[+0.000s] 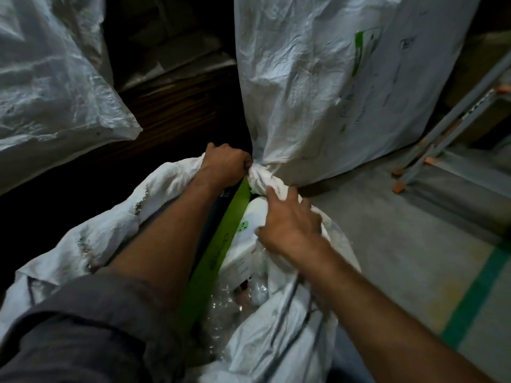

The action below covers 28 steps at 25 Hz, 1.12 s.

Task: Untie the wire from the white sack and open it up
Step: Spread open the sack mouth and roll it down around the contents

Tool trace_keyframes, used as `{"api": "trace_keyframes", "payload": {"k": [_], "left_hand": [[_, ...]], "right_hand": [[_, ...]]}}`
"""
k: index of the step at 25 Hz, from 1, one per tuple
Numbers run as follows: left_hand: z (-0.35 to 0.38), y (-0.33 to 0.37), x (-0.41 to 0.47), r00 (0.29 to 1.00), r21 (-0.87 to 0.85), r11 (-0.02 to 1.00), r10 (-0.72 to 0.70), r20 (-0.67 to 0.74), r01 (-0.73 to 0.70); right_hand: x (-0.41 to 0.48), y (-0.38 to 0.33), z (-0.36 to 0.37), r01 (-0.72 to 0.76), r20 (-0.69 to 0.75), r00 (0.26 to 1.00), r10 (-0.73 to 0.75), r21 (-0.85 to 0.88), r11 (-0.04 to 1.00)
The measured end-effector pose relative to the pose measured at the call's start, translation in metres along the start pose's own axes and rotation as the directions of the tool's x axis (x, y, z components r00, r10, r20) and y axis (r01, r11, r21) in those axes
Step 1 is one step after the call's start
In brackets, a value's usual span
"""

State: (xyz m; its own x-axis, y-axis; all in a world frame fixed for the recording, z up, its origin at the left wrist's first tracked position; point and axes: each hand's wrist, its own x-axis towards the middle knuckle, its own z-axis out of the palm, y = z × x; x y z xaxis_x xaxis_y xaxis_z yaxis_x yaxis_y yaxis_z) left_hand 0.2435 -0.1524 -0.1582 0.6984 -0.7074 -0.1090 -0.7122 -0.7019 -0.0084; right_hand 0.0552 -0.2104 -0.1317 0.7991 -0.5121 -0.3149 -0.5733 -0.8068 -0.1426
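- White sack (110, 230) sits between both forearms, its bunched neck (260, 179) at the far end; the wire is not plainly visible.
- Left hand (226, 164) grips the fabric at the bunch; right hand (290, 225) rests below it, fingers loosely spread.
- Steady the bunch, then unwind the wire rather than tugging.

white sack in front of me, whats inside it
Inside the white sack: a green strip, a white printed box and crinkled clear plastic. Anything deeper is hidden beneath them.

Left hand (225, 164) on white sack (116, 222)
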Motion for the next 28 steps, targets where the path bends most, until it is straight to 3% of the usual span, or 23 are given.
{"api": "trace_keyframes", "payload": {"k": [2,4,5,7,8,9,10,11,12,13,14,15,16,18,20,21,23,25,27,28], "left_hand": [[-0.008,0.009,-0.004,0.999,-0.059,0.998,-0.032,-0.001,0.032],[-0.027,0.019,-0.031,0.998,-0.198,0.980,-0.021,-0.054,0.010],[-0.034,0.026,-0.053,0.996,-0.298,0.955,-0.024,-0.087,-0.003],[-0.048,0.051,-0.113,0.999,-0.547,0.836,-0.029,0.027,0.039],[-0.050,0.070,-0.149,0.983,-0.636,0.764,0.004,0.181,0.114],[-0.049,0.089,-0.182,0.949,-0.662,0.727,0.045,0.313,0.184],[-0.045,0.107,-0.211,0.926,-0.628,0.750,0.055,0.373,0.209],[-0.037,0.123,-0.233,0.936,-0.551,0.811,0.013,0.351,0.195],[-0.031,0.135,-0.247,0.964,-0.458,0.872,-0.053,0.260,0.171],[-0.026,0.146,-0.257,0.980,-0.368,0.915,-0.107,0.169,0.163],[-0.022,0.157,-0.262,0.985,-0.293,0.942,-0.139,0.100,0.163],[-0.017,0.166,-0.266,0.987,-0.230,0.960,-0.154,0.037,0.158],[-0.012,0.174,-0.268,0.987,-0.181,0.971,-0.161,-0.020,0.155],[-0.005,0.184,-0.272,0.983,-0.145,0.980,-0.154,-0.101,0.139],[-0.001,0.189,-0.277,0.981,-0.117,0.989,-0.107,-0.162,0.088],[0.001,0.192,-0.281,0.980,-0.091,0.994,-0.072,-0.187,0.056],[0.001,0.202,-0.290,0.976,-0.066,0.998,-0.025,-0.215,0.011],[-0.004,0.206,-0.297,0.974,-0.137,0.991,-0.025,-0.226,-0.007],[-0.017,0.191,-0.305,0.984,-0.328,0.945,-0.067,-0.167,0.009],[-0.023,0.175,-0.310,0.994,-0.427,0.903,-0.083,-0.071,0.045]], "right_hand": [[-0.015,0.010,0.010,0.013,-0.089,0.996,-0.008,0.065,0.998],[-0.006,0.036,0.006,-0.006,-0.148,0.987,0.061,0.343,0.939],[-0.002,0.050,0.005,-0.044,-0.112,0.986,0.126,0.550,0.834],[0.007,0.080,0.007,-0.154,0.054,0.973,0.227,0.878,0.453],[0.008,0.091,0.012,-0.220,0.166,0.961,0.223,0.943,0.249],[0.006,0.096,0.014,-0.262,0.238,0.952,0.191,0.958,0.117],[0.005,0.095,0.017,-0.256,0.235,0.955,0.182,0.961,0.106],[0.002,0.094,0.020,-0.198,0.156,0.967,0.202,0.957,0.210],[-0.003,0.090,0.024,-0.077,-0.012,0.983,0.184,0.880,0.468],[-0.015,0.087,0.027,0.054,-0.197,0.975,0.104,0.663,0.747],[-0.028,0.085,0.028,0.154,-0.385,0.923,0.006,0.384,0.910],[-0.042,0.086,0.027,0.248,-0.510,0.850,-0.132,0.167,0.954],[-0.053,0.089,0.026,0.346,-0.545,0.791,-0.278,0.024,0.938],[-0.077,0.101,0.019,0.556,-0.385,0.727,-0.568,-0.155,0.817],[-0.093,0.115,0.010,0.620,-0.055,0.764,-0.643,-0.212,0.756],[-0.094,0.121,0.008,0.619,0.018,0.773,-0.635,-0.245,0.746],[-0.091,0.124,0.001,0.604,0.025,0.763,-0.645,-0.382,0.699],[-0.089,0.119,0.000,0.560,-0.066,0.727,-0.683,-0.519,0.646],[-0.093,0.119,0.004,0.483,-0.232,0.712,-0.663,-0.522,0.702],[-0.097,0.123,0.009,0.467,-0.310,0.713,-0.629,-0.459,0.756]]}}
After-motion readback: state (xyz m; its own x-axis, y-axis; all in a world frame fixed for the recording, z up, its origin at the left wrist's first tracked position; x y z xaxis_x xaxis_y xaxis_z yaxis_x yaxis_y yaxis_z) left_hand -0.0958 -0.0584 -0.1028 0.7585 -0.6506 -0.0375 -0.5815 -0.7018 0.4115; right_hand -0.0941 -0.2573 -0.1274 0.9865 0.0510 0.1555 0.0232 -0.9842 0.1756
